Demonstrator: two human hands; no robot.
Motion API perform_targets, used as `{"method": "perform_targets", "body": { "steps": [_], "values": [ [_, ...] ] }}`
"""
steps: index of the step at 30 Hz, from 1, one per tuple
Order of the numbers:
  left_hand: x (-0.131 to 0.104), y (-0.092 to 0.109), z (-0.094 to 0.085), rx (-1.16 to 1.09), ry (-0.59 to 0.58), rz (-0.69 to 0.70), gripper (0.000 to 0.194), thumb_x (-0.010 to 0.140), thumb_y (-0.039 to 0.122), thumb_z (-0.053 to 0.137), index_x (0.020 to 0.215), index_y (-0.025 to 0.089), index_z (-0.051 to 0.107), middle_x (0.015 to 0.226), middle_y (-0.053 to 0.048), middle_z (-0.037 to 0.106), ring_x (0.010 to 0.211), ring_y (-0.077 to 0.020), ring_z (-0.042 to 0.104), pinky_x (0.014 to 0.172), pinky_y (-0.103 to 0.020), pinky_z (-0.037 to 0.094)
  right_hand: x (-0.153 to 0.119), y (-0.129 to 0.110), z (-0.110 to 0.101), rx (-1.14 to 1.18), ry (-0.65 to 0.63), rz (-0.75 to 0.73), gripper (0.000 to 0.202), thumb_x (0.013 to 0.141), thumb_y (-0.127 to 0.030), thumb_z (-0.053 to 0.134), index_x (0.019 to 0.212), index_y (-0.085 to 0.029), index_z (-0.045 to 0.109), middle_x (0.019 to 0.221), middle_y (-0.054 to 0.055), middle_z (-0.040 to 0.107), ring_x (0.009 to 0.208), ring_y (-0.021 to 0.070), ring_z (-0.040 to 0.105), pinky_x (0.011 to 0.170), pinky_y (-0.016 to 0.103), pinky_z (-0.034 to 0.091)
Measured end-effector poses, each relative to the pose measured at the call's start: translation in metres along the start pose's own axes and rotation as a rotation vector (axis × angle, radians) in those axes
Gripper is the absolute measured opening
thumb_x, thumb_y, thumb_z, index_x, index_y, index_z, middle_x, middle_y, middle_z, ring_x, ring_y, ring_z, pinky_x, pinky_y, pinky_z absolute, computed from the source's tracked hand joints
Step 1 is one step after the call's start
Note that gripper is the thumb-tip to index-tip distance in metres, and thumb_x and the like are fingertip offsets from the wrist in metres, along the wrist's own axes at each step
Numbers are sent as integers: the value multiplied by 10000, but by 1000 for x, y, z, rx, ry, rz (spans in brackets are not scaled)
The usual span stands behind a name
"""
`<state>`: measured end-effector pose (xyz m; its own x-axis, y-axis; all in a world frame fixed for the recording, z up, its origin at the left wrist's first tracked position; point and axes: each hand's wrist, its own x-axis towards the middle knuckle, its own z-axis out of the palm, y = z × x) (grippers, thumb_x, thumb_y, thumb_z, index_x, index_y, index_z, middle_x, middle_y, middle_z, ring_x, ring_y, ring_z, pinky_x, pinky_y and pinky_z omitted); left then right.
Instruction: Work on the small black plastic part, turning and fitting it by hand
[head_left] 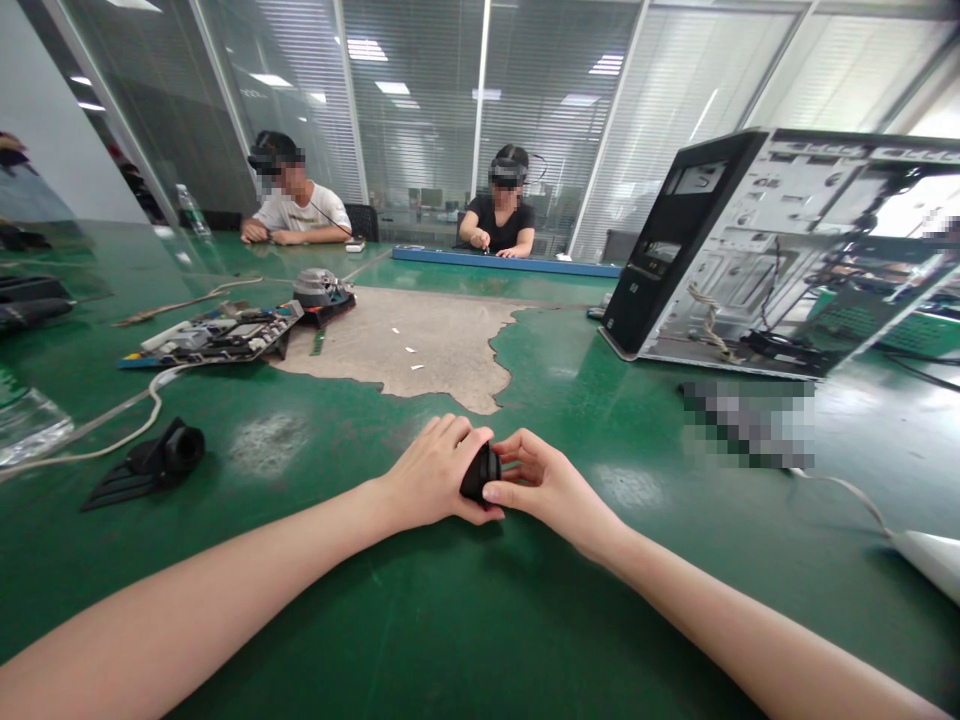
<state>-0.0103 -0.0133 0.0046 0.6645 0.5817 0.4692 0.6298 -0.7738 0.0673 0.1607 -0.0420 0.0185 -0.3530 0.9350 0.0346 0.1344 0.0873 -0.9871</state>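
Observation:
Between my two hands, low over the green tabletop, is a small black part [478, 474] with a ridged, rounded edge; its exact kind I cannot make out. My left hand [427, 472] wraps round it from the left, fingers over the far side and thumb on the near side. At its right edge my right hand [546, 485] grips it between thumb and curled fingertips. Much of the part is hidden by the fingers. Left of my hands lies a black plastic piece [166, 452] with a round tube and a flat slotted end.
A computer case [652, 245] with an open side stands at the right. A circuit board [225, 332] and a cooler [322, 288] lie at the left, beside a bare grey patch [420, 340]. A white cable [154, 405] crosses the left side. Two people sit across the table.

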Motion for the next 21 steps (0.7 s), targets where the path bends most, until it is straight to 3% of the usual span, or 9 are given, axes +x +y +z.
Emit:
{"method": "perform_targets", "body": {
  "steps": [3,7,14,21],
  "values": [
    [-1,-1,1,14,-2,16,601,643,563,536,1032,115,441,874,-89,488,793,-240,436,685,-363,367,-1,0,1,-3,19,5,253,668,-299,650,803,-182,471,875,7,563,681,118,581,614,256,462],
    [-2,0,1,40,-16,47,566,655,500,542,1041,99,436,888,-94,492,800,-240,434,694,-361,363,-1,4,1,16,-25,-27,293,649,-253,668,797,-203,421,871,-16,532,646,101,569,564,233,458],
    [-3,3,-2,30,8,48,588,642,489,551,1066,101,425,897,-100,501,808,-250,443,696,-374,366,-5,6,6,-68,-11,-157,246,699,-221,624,785,-213,394,783,-28,522,749,123,550,717,286,479],
    [-5,4,-3,-28,-12,10,713,618,558,571,1134,105,380,924,-101,511,824,-257,450,716,-395,368,-3,7,7,-117,11,-193,224,708,-226,613,803,-210,410,770,-24,515,765,125,533,725,288,476]
  ]
}}
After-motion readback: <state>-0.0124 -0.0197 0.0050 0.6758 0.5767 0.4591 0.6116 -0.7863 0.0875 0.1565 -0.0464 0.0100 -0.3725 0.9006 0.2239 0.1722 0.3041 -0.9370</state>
